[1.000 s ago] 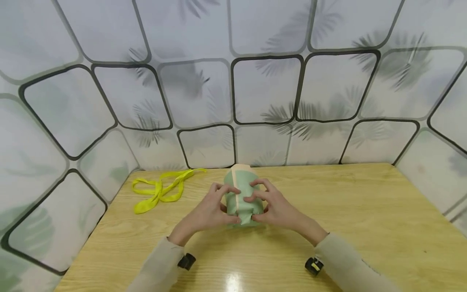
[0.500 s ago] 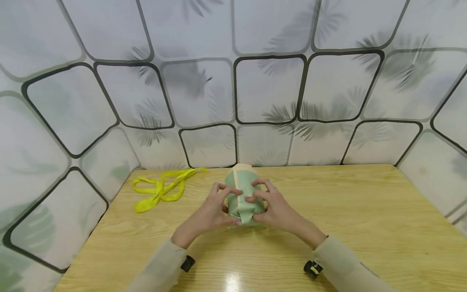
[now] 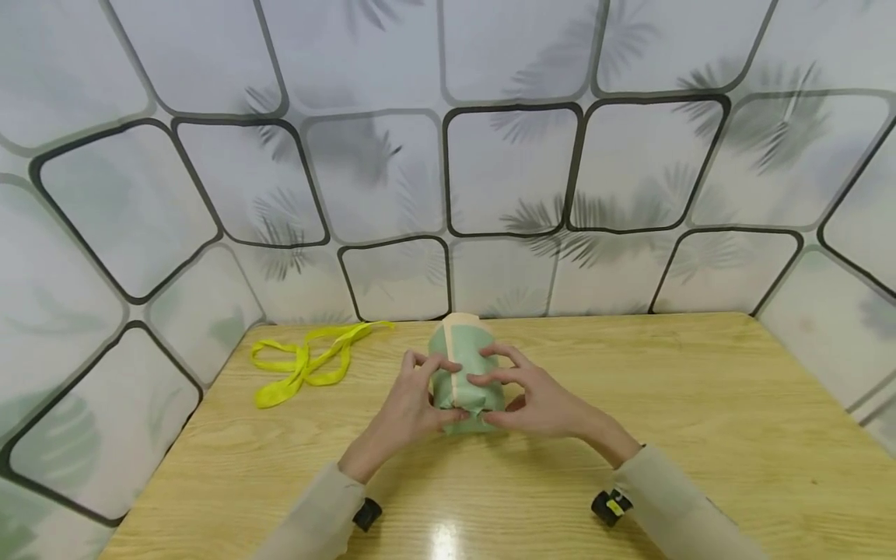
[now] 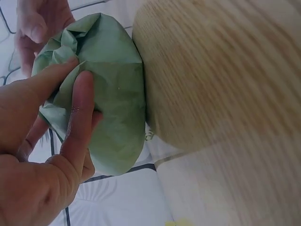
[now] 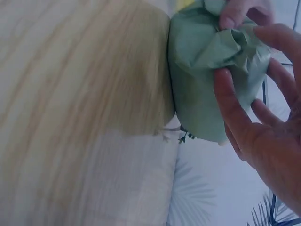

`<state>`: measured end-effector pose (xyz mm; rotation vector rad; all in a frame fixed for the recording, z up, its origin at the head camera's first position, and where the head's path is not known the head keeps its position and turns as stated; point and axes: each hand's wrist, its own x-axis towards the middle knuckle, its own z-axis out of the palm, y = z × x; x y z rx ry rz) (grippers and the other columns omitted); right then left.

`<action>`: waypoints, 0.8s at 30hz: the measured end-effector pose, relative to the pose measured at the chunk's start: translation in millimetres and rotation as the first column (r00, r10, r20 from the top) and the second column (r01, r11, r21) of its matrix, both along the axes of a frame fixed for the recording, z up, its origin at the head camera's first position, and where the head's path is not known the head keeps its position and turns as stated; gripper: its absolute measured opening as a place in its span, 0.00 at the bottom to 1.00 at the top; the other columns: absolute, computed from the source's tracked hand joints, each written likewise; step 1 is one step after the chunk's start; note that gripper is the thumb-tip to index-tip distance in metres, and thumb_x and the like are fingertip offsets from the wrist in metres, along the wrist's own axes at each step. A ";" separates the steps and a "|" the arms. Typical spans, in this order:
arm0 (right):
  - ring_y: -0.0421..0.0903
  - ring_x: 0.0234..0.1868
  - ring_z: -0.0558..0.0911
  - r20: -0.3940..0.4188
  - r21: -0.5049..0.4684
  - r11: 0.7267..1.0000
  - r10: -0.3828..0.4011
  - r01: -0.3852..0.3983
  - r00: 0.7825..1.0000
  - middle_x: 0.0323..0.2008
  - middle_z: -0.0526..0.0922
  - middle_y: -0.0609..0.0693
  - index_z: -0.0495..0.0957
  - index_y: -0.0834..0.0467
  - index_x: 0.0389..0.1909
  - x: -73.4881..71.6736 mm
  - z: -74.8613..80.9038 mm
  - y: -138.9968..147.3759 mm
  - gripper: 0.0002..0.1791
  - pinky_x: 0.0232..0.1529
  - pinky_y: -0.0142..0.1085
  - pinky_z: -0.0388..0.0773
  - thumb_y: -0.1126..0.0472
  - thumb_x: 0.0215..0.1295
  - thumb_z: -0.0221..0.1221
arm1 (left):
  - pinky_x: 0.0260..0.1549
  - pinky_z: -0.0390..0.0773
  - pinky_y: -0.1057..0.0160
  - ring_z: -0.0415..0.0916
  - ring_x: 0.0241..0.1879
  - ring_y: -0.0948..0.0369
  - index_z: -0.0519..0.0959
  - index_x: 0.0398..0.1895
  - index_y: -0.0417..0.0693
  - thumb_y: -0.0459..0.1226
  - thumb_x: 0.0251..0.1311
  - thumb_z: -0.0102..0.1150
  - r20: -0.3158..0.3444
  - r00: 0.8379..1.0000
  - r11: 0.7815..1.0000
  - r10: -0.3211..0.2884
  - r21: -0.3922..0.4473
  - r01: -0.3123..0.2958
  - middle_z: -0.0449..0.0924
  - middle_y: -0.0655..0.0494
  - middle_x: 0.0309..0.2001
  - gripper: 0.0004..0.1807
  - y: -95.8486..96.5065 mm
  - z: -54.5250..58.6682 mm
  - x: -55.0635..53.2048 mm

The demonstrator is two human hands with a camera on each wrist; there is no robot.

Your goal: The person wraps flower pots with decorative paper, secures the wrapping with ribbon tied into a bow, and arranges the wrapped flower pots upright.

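Observation:
A rounded bundle wrapped in green paper (image 3: 467, 351), with a cream edge strip along its top, lies on the table between my hands. Its near end, green paper (image 4: 117, 108) in the left wrist view, is gathered into creased folds (image 5: 230, 49). My left hand (image 3: 404, 404) grips it from the left, fingers bent over the top and thumb at the folded end. From the right, my right hand (image 3: 546, 398) holds it the same way, its thumb pressing the pleats close to the left thumb. What the paper wraps is hidden.
A yellow ribbon (image 3: 301, 367) lies in loose loops on the wooden table (image 3: 700, 412) at the back left. Patterned wall covering (image 3: 511, 171) rises behind the table and along both sides. A black wrist device (image 3: 611, 507) sits below the right sleeve.
A flap of paper that hung down at the near end now lies folded in. The left thumb has shifted over the fold; the bundle stays put.

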<state>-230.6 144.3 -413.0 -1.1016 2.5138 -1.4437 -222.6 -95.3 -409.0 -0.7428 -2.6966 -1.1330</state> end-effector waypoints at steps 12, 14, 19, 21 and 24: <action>0.58 0.52 0.82 -0.144 0.051 0.984 -0.162 0.171 0.976 0.64 0.71 0.62 0.73 0.56 0.68 0.8 -5.8 -5.1 0.38 0.41 0.38 0.88 0.58 0.57 0.76 | 0.38 0.83 0.71 0.78 0.34 0.63 0.71 0.70 0.54 0.44 0.52 0.79 0.162 0.972 0.983 -0.172 -0.038 0.181 0.64 0.49 0.48 0.41 -19.6 10.7 -2.0; 0.60 0.58 0.80 -0.148 0.050 0.983 -0.169 0.178 0.975 0.63 0.71 0.62 0.73 0.56 0.68 1.0 -6.0 -6.8 0.38 0.47 0.44 0.88 0.58 0.57 0.76 | 0.42 0.84 0.70 0.82 0.38 0.61 0.68 0.74 0.57 0.41 0.55 0.77 0.223 0.945 0.970 -0.240 0.008 0.244 0.63 0.49 0.50 0.43 -27.6 10.6 -4.6; 0.62 0.59 0.79 -0.140 0.046 0.983 -0.171 0.179 0.975 0.62 0.70 0.64 0.74 0.56 0.67 1.5 -7.2 -11.0 0.37 0.48 0.43 0.88 0.60 0.57 0.76 | 0.38 0.85 0.70 0.81 0.31 0.66 0.70 0.72 0.52 0.34 0.56 0.75 0.166 0.950 0.964 -0.265 0.007 0.267 0.62 0.45 0.49 0.39 -29.5 8.3 -6.6; 0.62 0.56 0.81 -0.136 0.042 0.982 -0.174 0.182 0.975 0.62 0.70 0.65 0.75 0.56 0.67 1.6 -7.6 -12.3 0.36 0.46 0.40 0.88 0.61 0.57 0.76 | 0.36 0.84 0.72 0.78 0.27 0.68 0.72 0.69 0.50 0.35 0.55 0.76 0.122 0.964 0.971 -0.237 -0.011 0.241 0.63 0.44 0.46 0.37 -26.5 7.7 -6.2; 0.60 0.51 0.84 -0.120 0.041 0.980 -0.189 0.196 0.975 0.61 0.70 0.64 0.77 0.55 0.65 2.8 -6.6 -13.1 0.34 0.44 0.38 0.88 0.61 0.56 0.76 | 0.34 0.83 0.72 0.75 0.24 0.69 0.75 0.66 0.49 0.34 0.53 0.78 0.087 0.974 0.978 -0.207 0.002 0.208 0.63 0.44 0.44 0.35 -22.7 5.4 -5.4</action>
